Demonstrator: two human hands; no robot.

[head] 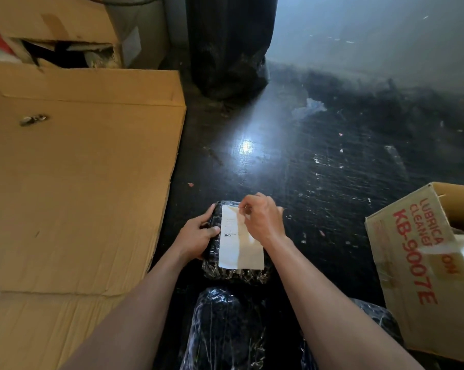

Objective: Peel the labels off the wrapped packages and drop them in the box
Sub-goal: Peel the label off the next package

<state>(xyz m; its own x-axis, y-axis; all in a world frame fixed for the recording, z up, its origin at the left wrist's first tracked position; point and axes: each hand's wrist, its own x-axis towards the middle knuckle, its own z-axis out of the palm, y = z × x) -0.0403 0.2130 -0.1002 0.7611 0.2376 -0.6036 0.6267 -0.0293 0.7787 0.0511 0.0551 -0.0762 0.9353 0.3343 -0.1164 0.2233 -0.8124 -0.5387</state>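
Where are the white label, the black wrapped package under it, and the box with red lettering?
white label [240,244]: head view, middle of the paper.
black wrapped package [233,275]: head view, near edge below the label.
box with red lettering [412,252]: head view, printed side wall.

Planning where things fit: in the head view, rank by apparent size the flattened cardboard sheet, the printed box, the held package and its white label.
1. Flattened cardboard sheet
2. Printed box, partly cut off by the frame
3. Held package
4. White label

Wide-angle view; true sizes unsure.

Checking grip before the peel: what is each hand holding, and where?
Left hand grips the wrapped package by its left edge. Right hand pinches the white label at its top edge.
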